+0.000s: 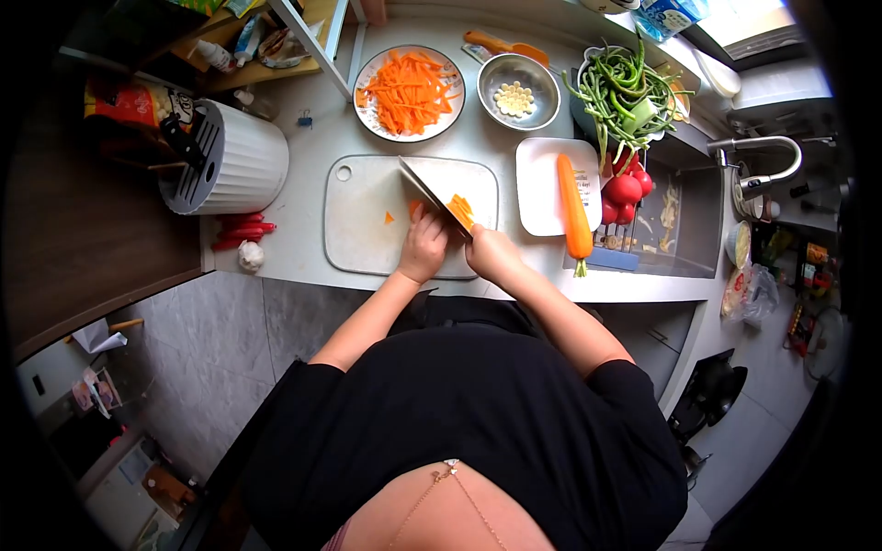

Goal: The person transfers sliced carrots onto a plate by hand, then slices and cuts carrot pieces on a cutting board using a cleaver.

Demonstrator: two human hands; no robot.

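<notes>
A pale cutting board (363, 220) lies on the counter in front of me. My right hand (493, 254) is wrapped round the handle of a kitchen knife (424, 191), its wide blade slanting up and left over the board. Curled fingers of my left hand (424, 246) press on a carrot piece (416, 208) just left of the blade; most of that piece is hidden. Cut carrot slices (461, 208) lie against the blade's right side. One small carrot scrap (389, 218) sits apart on the left of the board.
Behind the board stand a plate (362, 113) of carrot strips and a metal bowl (542, 78) with garlic cloves. A whole carrot (574, 207) rests across a white tray (537, 197). Green beans (625, 87), radishes (625, 190) and the sink (694, 239) are right; a knife block (253, 151) is left.
</notes>
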